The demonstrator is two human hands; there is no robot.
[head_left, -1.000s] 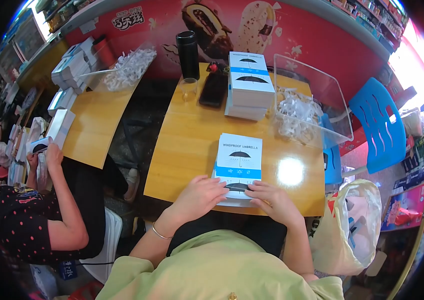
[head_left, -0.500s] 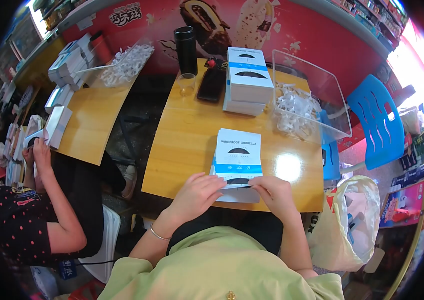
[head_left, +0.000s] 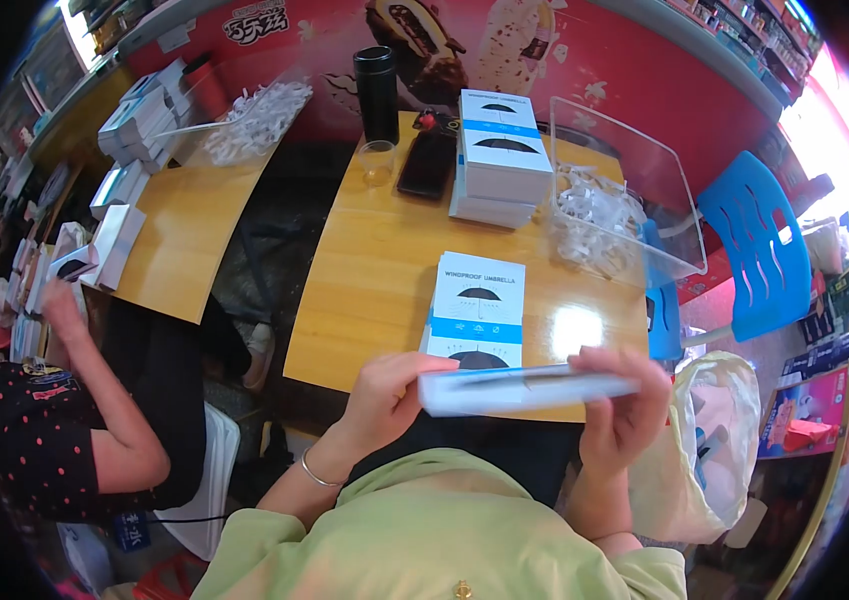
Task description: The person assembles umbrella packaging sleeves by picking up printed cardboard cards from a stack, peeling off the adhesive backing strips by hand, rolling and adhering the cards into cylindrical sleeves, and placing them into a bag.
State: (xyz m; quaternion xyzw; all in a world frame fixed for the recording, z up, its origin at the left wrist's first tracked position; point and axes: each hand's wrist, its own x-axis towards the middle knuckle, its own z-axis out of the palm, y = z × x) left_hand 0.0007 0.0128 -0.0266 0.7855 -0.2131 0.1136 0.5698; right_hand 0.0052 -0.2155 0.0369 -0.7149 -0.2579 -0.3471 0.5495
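My left hand (head_left: 382,402) pinches the left end of a thin white umbrella box (head_left: 499,394), smeared by motion and seen nearly edge-on. At its other end, the fingers of my right hand (head_left: 628,412) are closed round it. The box is up off the table, in front of my body. Just beyond it lies a stack of flat white umbrella boxes (head_left: 480,295) printed with "WINDPROOF UMBRELLA", a black umbrella and a blue band. Its near end is hidden behind the held box.
A taller stack of boxes (head_left: 506,180) stands at the back, beside a phone (head_left: 427,165), a clear cup (head_left: 376,163) and a black flask (head_left: 377,95). Right are a clear bin (head_left: 689,215) with white strips, a blue chair (head_left: 759,245) and a bag (head_left: 679,470). A co-worker (head_left: 94,420) sits left.
One umbrella box has come off the near stack and is now raised between my hands. My right hand moved up and right. The co-worker's hand has shifted slightly left.
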